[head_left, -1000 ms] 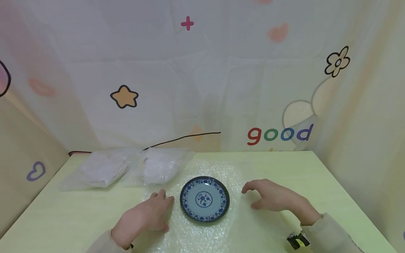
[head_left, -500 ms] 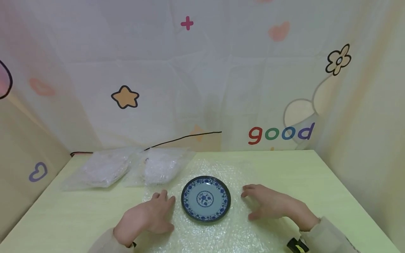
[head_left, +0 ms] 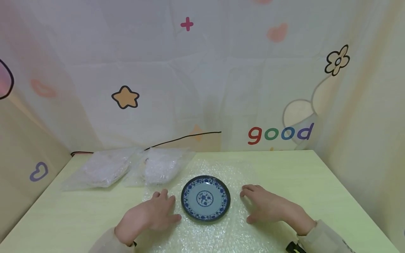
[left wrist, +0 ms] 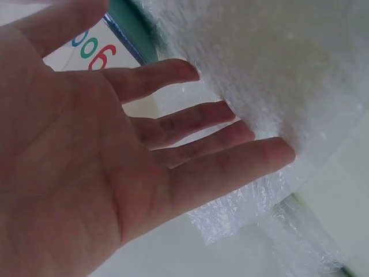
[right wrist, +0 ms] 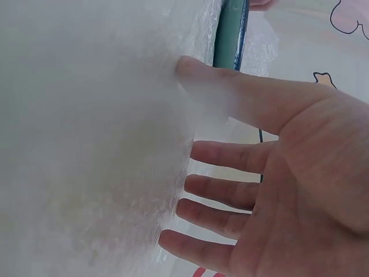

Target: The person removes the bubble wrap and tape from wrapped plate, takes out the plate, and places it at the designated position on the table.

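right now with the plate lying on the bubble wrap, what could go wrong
The plate might slide on the bubble wrap, as neither hand holds it. The left hand is close to the plate and could nudge it. If the right hand drags the bubble wrap, the plate could shift too.

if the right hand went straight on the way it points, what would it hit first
Likely the blue-and-white plate: the right hand points roughly toward it across the bubble wrap. Depth is unclear, so it could meet the wrap first.
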Tool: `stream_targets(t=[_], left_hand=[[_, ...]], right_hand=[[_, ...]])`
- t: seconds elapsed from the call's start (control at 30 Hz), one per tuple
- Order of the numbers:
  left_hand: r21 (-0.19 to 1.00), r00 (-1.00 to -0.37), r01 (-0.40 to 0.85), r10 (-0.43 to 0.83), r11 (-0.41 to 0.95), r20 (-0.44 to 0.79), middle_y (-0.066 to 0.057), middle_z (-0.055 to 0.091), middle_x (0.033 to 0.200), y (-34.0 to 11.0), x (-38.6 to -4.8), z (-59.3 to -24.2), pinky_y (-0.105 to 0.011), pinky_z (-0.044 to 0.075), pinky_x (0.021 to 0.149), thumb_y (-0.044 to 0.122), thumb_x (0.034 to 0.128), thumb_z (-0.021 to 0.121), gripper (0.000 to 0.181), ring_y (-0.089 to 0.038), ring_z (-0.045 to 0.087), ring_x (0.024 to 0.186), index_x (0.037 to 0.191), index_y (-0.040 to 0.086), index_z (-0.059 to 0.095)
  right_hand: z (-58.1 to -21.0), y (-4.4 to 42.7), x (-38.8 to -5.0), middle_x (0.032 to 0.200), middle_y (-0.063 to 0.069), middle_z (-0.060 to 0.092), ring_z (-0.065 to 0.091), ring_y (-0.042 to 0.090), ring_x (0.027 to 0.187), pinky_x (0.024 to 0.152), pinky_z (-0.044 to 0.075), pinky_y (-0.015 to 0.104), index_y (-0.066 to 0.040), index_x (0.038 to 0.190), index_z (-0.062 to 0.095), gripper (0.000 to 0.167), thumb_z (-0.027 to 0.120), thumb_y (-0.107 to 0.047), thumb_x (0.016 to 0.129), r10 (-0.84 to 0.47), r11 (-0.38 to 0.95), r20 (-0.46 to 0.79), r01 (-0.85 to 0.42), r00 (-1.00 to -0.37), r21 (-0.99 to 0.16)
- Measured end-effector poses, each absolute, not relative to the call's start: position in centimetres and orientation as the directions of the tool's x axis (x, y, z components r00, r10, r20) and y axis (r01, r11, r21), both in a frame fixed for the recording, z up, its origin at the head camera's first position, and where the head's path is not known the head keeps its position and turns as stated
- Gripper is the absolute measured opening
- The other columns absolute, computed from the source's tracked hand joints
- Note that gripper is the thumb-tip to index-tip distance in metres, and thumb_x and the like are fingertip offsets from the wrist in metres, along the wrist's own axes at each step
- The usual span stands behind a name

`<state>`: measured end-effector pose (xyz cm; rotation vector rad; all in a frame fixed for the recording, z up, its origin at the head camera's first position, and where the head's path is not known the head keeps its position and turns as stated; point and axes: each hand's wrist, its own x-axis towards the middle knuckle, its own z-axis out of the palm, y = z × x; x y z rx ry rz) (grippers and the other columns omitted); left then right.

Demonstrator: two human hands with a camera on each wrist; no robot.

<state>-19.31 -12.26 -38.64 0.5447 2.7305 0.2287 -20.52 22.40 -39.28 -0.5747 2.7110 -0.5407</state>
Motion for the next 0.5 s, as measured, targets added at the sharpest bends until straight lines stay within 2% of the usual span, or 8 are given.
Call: stream_targets(t=[0.07,0.2,0.5], left_hand=[[0.216,-0.872,0.349,0.400,0.912,-0.281,-0.025,0.047,0.128,-12.16,-19.32,-38.90,-0.060,0.050,0.096,0.044,0.0923,0.075,0.070,-0.043,0.046,0.121,0.137,-0.005,0.054],[0.191,-0.885,0.362,0.400,0.913,-0.239,-0.026,0.047,0.125,-11.96,-19.33,-39.35,-0.057,0.053,0.090,0.043,0.0860,0.082,0.076,-0.043,0.047,0.116,0.136,-0.007,0.053],[0.204,-0.889,0.377,0.415,0.904,-0.196,-0.027,0.047,0.119,-11.75,-19.18,-39.76,-0.057,0.054,0.088,0.039,0.0832,0.085,0.075,-0.044,0.048,0.111,0.131,-0.009,0.054]], right_hand=[[-39.33,22.34,-20.47,0.151,0.020,0.047,0.040,0.042,0.140,0.112,0.037,0.060,-0.011,0.129,0.063,0.059,0.091,-0.023,0.078,-0.440,0.851,-0.219,-0.327,-0.871,-0.410],[-39.36,22.16,-20.48,0.151,0.019,0.047,0.040,0.042,0.140,0.112,0.037,0.060,-0.010,0.130,0.062,0.060,0.090,-0.023,0.079,-0.444,0.854,-0.205,-0.343,-0.872,-0.393],[-39.73,22.11,-20.44,0.151,0.020,0.048,0.040,0.042,0.140,0.112,0.037,0.059,-0.009,0.130,0.063,0.061,0.091,-0.022,0.078,-0.439,0.861,-0.203,-0.345,-0.875,-0.373]])
